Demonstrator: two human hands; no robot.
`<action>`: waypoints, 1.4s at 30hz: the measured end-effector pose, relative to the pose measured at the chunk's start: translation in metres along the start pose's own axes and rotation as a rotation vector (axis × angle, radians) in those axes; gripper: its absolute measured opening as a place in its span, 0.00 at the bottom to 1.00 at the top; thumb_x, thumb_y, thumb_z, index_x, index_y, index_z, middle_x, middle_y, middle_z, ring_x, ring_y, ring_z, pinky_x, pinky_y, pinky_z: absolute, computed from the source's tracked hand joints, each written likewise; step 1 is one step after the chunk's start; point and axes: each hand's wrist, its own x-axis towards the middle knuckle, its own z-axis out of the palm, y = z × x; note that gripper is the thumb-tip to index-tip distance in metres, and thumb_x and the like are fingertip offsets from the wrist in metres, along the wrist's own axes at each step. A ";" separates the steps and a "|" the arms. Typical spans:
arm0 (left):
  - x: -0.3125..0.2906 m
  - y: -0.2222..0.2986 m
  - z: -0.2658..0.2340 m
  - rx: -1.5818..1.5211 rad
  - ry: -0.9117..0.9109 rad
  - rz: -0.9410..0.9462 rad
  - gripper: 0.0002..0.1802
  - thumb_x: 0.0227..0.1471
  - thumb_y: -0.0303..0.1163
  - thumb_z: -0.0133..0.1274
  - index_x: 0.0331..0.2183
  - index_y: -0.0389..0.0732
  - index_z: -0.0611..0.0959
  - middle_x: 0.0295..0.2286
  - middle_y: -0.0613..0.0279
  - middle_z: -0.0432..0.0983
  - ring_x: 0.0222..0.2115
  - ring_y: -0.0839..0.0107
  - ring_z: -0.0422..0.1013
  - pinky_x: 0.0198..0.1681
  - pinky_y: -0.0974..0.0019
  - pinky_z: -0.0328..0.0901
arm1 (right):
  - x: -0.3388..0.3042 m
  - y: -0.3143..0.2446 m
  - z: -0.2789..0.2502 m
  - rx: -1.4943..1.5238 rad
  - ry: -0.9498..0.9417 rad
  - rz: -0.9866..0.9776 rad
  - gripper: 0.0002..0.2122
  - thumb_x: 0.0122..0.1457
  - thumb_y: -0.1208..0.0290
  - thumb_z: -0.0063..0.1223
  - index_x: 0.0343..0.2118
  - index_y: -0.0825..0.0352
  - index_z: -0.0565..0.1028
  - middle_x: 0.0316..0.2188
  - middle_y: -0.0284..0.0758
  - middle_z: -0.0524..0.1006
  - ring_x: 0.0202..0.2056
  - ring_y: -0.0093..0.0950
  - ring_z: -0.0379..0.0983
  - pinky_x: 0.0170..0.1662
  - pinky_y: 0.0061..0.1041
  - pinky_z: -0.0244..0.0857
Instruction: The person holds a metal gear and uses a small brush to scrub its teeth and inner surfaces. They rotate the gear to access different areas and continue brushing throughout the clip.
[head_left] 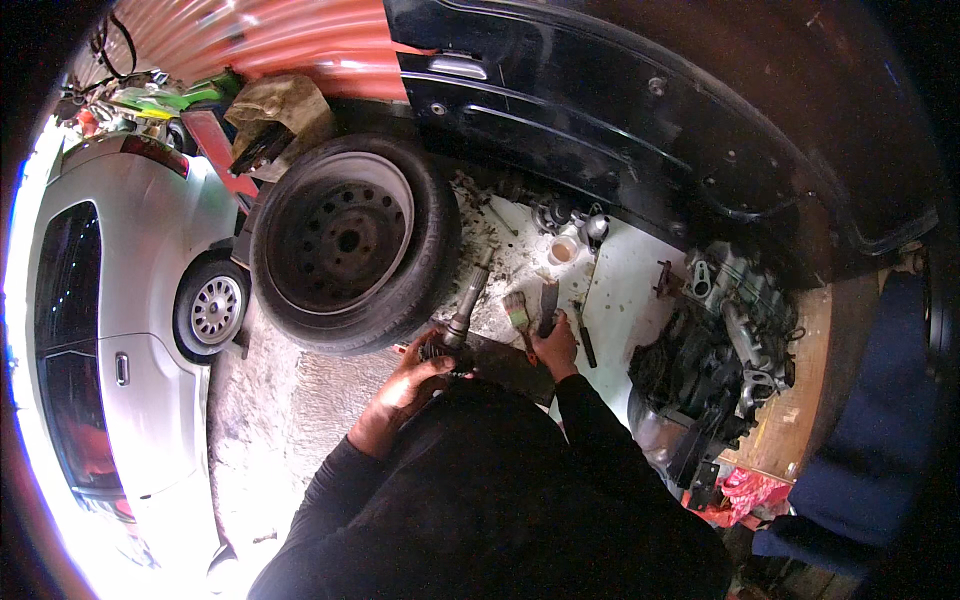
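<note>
My left hand (pixel 408 385) is closed round the thick lower end of a metal splined shaft (pixel 465 310), which points up and away from me. My fingers and the dark shadow hide part of that end. My right hand (pixel 557 350) grips a dark, flat-handled tool (pixel 548 306); its kind is not clear from here. Just left of it lies a paintbrush (pixel 517 312) with pale bristles and an orange-brown handle. A thin black-handled tool (pixel 585 336) rests on the white work surface (pixel 618 300) to the right.
A tyre on a steel wheel (pixel 345 240) lies at the left. A small cup (pixel 564 250) stands near metal parts (pixel 597 228). Greasy engine parts (pixel 735 330) crowd the right side, below a large black panel (pixel 620 110). A silver car (pixel 150 330) is parked far left.
</note>
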 end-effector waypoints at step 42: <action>0.012 0.067 0.035 0.051 -0.091 0.132 0.31 0.56 0.26 0.59 0.56 0.37 0.62 0.41 0.55 0.72 0.44 0.61 0.75 0.42 0.52 0.77 | -0.154 -0.184 -0.219 0.210 0.123 -0.853 0.21 0.60 0.74 0.58 0.57 0.69 0.76 0.32 0.45 0.79 0.31 0.35 0.77 0.37 0.32 0.71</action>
